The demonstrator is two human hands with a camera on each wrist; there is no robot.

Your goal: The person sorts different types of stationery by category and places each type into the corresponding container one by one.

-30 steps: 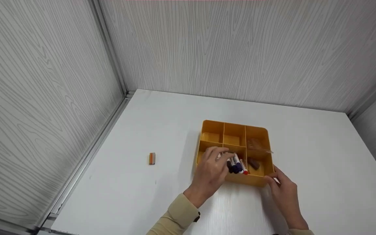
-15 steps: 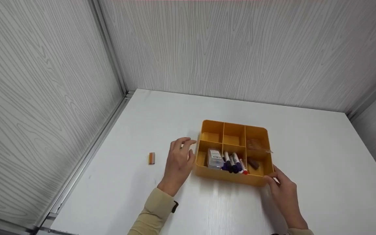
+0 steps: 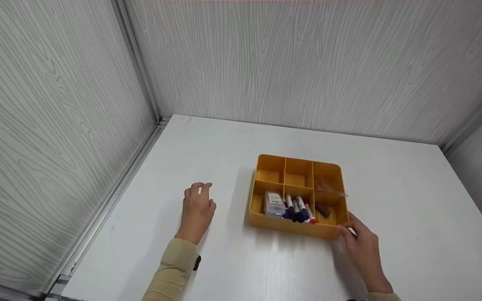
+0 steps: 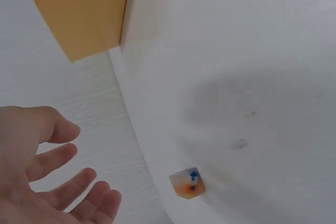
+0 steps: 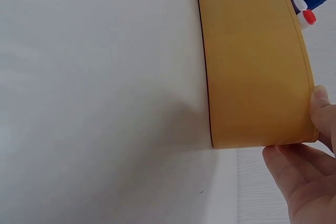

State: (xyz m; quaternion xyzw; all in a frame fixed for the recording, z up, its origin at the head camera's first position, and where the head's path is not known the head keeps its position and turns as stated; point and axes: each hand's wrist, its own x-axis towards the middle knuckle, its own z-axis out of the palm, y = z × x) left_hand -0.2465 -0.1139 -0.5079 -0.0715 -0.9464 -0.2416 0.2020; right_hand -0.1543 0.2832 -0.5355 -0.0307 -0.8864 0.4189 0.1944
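My right hand [image 3: 362, 248] grips the near right corner of an orange divided organizer box [image 3: 291, 230]; in the right wrist view the thumb lies at the rim and the fingers against the outer wall. Left of the box hovers my left hand [image 3: 196, 213], fingers loosely bent and holding nothing. A small eraser [image 4: 188, 183], white and orange with blue marks, lies on the table beyond its fingertips in the left wrist view. In the head view that hand hides the eraser. Inside the box are a clear plastic case [image 3: 274, 203] and several markers [image 3: 297, 209] with dark and red caps.
A dark brown block [image 3: 323, 210] sits in the near right compartment, with a clear plastic piece [image 3: 326, 187] behind it. The white tabletop [image 3: 224, 150] ends at grey wood-grain panels [image 3: 291, 62] at the back and sides.
My left hand has let go of the clear plastic case in the near left compartment and moved left over the eraser. The right hand stays on the box corner.
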